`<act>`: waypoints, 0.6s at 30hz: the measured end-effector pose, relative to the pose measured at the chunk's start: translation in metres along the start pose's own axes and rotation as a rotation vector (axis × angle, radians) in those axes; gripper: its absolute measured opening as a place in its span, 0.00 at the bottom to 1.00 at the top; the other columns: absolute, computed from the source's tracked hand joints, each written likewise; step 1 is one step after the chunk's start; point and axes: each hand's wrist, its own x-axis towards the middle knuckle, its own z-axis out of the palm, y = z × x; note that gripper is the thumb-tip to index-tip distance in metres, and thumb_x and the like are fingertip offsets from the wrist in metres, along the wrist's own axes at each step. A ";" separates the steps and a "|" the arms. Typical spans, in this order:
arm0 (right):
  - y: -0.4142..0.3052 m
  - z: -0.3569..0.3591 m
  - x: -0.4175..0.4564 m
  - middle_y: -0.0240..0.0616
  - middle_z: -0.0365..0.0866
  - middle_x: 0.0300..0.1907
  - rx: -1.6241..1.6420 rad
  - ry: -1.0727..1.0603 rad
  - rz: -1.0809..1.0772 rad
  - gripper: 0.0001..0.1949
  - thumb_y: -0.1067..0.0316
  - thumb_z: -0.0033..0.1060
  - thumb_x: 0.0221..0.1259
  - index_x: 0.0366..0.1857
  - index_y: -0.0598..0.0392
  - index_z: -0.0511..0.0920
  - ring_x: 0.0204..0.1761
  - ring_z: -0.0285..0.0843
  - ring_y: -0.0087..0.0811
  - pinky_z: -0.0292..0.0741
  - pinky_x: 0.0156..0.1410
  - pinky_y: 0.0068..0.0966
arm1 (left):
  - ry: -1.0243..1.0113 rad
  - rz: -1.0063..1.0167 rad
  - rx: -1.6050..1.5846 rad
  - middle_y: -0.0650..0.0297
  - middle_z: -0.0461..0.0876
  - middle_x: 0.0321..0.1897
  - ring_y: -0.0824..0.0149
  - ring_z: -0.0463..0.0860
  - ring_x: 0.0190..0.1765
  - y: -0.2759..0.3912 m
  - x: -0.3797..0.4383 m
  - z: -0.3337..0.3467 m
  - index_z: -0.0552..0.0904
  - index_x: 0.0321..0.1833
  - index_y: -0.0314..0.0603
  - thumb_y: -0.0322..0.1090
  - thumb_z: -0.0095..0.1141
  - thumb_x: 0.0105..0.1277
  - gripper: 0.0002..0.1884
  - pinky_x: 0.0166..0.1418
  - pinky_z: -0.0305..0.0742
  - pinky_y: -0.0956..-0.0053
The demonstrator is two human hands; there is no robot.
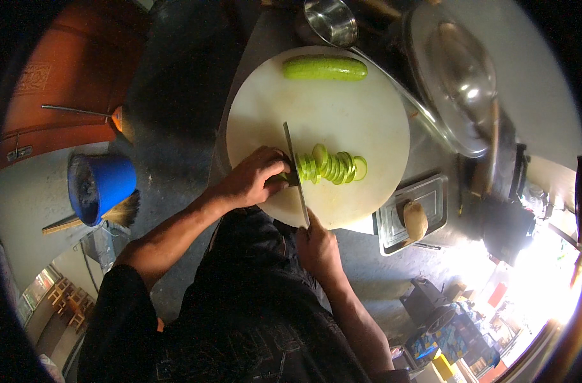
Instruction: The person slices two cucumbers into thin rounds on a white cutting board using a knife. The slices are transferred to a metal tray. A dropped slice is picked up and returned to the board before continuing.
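Observation:
A round white cutting board (272, 105) lies before me. My right hand (318, 246) grips the handle of a kitchen knife (298, 179), its blade seen nearly edge-on. Left of the blade, my left hand (260, 177) holds down an uncut piece of a green squash, mostly hidden by my fingers. The fingertips are close beside the blade. To the right of the knife, a row of thin green squash slices (336, 166) leans across the board. A whole-looking green squash (325, 68) rests near the board's far edge.
A long-handled metal ladle (330, 24) and a large wok lid (463, 81) lie beyond the board. On the right, a metal tray (389, 234) holds a tan oblong item (415, 221). A blue bucket (113, 182) and a broom (121, 210) stand at left.

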 end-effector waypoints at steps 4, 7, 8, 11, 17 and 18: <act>0.002 0.002 0.011 0.67 0.84 0.36 0.039 0.050 -0.060 0.23 0.70 0.57 0.68 0.67 0.63 0.74 0.39 0.87 0.64 0.82 0.46 0.51 | 0.050 0.011 0.027 0.51 0.82 0.52 0.47 0.79 0.60 0.004 -0.002 0.002 0.84 0.49 0.37 0.32 0.70 0.63 0.14 0.66 0.74 0.55; 0.010 0.005 0.014 0.66 0.84 0.34 0.050 0.141 -0.186 0.22 0.69 0.57 0.68 0.65 0.62 0.76 0.38 0.87 0.63 0.83 0.45 0.49 | 0.064 0.023 0.047 0.52 0.82 0.51 0.46 0.79 0.60 0.004 -0.005 0.004 0.84 0.49 0.37 0.32 0.70 0.62 0.14 0.66 0.74 0.55; 0.012 0.003 0.012 0.65 0.84 0.33 0.061 0.140 -0.194 0.22 0.68 0.57 0.69 0.65 0.61 0.76 0.37 0.87 0.63 0.83 0.45 0.48 | 0.061 0.016 0.046 0.52 0.82 0.51 0.46 0.79 0.59 0.004 -0.004 0.005 0.84 0.49 0.37 0.32 0.69 0.62 0.14 0.66 0.74 0.55; -0.002 -0.012 0.005 0.64 0.85 0.33 0.054 0.079 -0.137 0.22 0.66 0.59 0.70 0.66 0.60 0.76 0.37 0.87 0.62 0.83 0.43 0.47 | 0.046 0.007 0.019 0.51 0.82 0.51 0.47 0.79 0.58 -0.001 -0.007 -0.001 0.84 0.49 0.38 0.32 0.68 0.64 0.12 0.66 0.74 0.55; -0.031 -0.032 -0.040 0.61 0.85 0.34 -0.002 -0.016 0.117 0.25 0.66 0.62 0.68 0.69 0.58 0.75 0.36 0.91 0.50 0.82 0.42 0.37 | -0.008 -0.013 0.014 0.51 0.80 0.53 0.48 0.77 0.58 -0.002 -0.004 0.001 0.84 0.52 0.38 0.37 0.63 0.71 0.12 0.65 0.74 0.55; -0.030 -0.031 -0.048 0.61 0.85 0.34 0.007 -0.013 0.120 0.25 0.66 0.62 0.68 0.69 0.58 0.75 0.37 0.91 0.49 0.83 0.42 0.37 | -0.007 -0.002 0.030 0.51 0.80 0.53 0.48 0.77 0.59 -0.002 -0.005 0.000 0.84 0.52 0.38 0.38 0.62 0.72 0.12 0.65 0.74 0.55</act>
